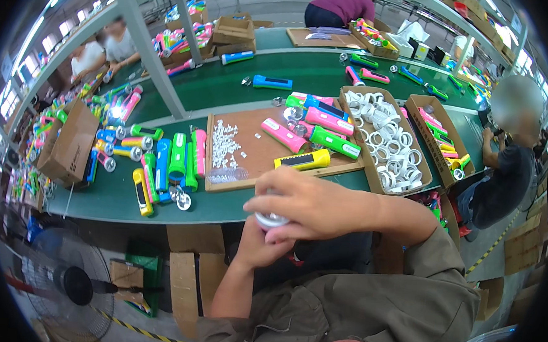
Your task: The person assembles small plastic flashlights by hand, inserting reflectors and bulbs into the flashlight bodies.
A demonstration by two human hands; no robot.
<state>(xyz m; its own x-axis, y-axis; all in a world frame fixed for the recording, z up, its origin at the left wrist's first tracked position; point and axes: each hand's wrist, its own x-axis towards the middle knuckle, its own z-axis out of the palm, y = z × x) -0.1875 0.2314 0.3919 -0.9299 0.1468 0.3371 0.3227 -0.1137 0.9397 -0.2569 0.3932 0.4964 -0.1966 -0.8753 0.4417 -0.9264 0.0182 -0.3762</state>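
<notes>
In front of my body, at the near edge of the table, both hands are together around a white-rimmed flashlight head (271, 220). My left hand (259, 244) grips it from below. Over its top, the fingers of my right hand (306, 205) are curled. Any body attached to it is hidden by my hands. Just beyond, a yellow flashlight (302, 159) lies on a wooden board (250, 160) with pink, green and blue ones. Small white parts (224, 143) and a row of clear discs (227, 175) lie at the board's left.
Right of the board stands a cardboard box of white rings (393, 140), then a box of flashlights (440, 136). More flashlights (177, 156) and loose reflectors (181, 198) lie left. A green conveyor belt (223, 85) runs behind. A fan (73, 284) stands lower left; a co-worker (510, 165) is at right.
</notes>
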